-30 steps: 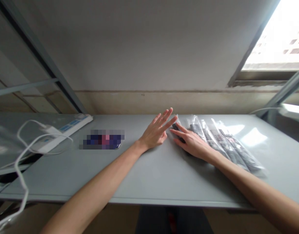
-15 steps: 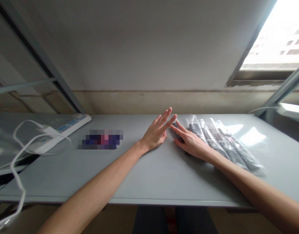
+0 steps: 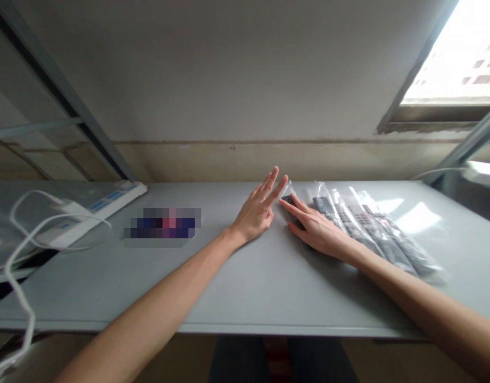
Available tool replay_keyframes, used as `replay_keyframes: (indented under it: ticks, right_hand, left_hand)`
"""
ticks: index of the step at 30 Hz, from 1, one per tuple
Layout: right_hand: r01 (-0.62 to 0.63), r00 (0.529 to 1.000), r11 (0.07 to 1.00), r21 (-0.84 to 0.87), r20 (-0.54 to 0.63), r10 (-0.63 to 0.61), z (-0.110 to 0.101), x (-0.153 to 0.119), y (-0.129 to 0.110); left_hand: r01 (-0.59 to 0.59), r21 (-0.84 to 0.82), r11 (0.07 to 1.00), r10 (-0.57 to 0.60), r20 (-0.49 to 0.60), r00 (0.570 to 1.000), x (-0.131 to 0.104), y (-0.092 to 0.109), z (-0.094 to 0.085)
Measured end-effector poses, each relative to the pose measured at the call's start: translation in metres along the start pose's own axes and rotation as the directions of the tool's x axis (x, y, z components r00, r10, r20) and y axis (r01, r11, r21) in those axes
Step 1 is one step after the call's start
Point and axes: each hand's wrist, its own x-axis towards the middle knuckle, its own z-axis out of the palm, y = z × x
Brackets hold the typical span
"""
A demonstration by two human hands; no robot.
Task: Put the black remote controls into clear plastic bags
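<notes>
Several dark remote controls in clear plastic bags lie side by side at a slant on the right half of the grey table. My right hand (image 3: 318,230) rests over the leftmost bagged remote control (image 3: 288,200), fingers stretched out; most of that remote is hidden beneath it. Just right of the hand are another bagged remote control (image 3: 323,206) and further ones (image 3: 392,239) in a row. To the left, my left hand (image 3: 253,214) holds nothing, its edge near the tabletop and its fingers extended, with the fingertips close to the top of the leftmost bag.
A pixelated dark blue item (image 3: 163,227) lies left on the table (image 3: 237,292). Behind it sits a white power strip (image 3: 97,215) with a plugged-in charger and looping white cable (image 3: 19,287). Metal frame posts stand at both sides, and a wall runs along the back.
My left hand's fingertips have drawn slightly away from my right hand's. My right hand stays over the leftmost remote control. The camera view has shifted a little.
</notes>
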Motion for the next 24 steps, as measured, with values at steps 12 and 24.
replay_keyframes:
  ticks: [12, 24]
  right_hand:
    - [0.012, 1.000, 1.000, 0.022, 0.020, -0.013, -0.006, 0.001, -0.006]
    - [0.075, 0.997, 0.989, 0.129, -0.010, -0.074, -0.005, -0.002, -0.012]
  left_hand:
    - [0.026, -0.044, 0.999, -0.024, 0.049, 0.999, -0.002, -0.001, 0.003]
    - [0.081, -0.093, 0.992, -0.072, 0.092, 0.993, -0.005, 0.000, 0.006]
